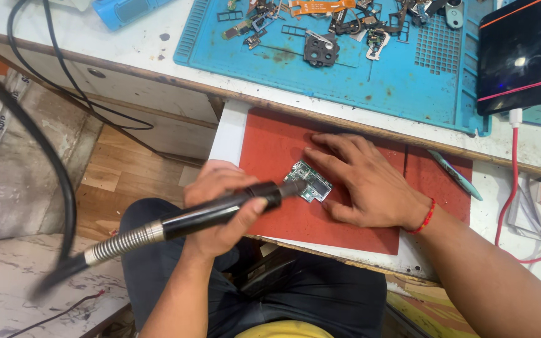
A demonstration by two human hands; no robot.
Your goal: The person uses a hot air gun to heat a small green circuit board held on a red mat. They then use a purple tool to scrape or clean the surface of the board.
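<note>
A small green circuit board (pixel 312 178) lies on a red mat (pixel 270 147) on a pull-out shelf. My right hand (pixel 367 184), with a red thread at the wrist, lies flat on the mat, its fingers pressing beside and on the board's right edge. My left hand (pixel 219 194) grips a black handpiece tool (pixel 211 214) with a coiled metal neck. The tool's tip touches the board's left end.
Above, a blue work mat (pixel 370 87) on the white bench holds several loose phone parts. A dark phone (pixel 520 56) with a red cable (pixel 512 169) lies at the right. A teal pen-like tool (pixel 456 174) rests on the red mat's right. Black cables (pixel 39 134) hang left.
</note>
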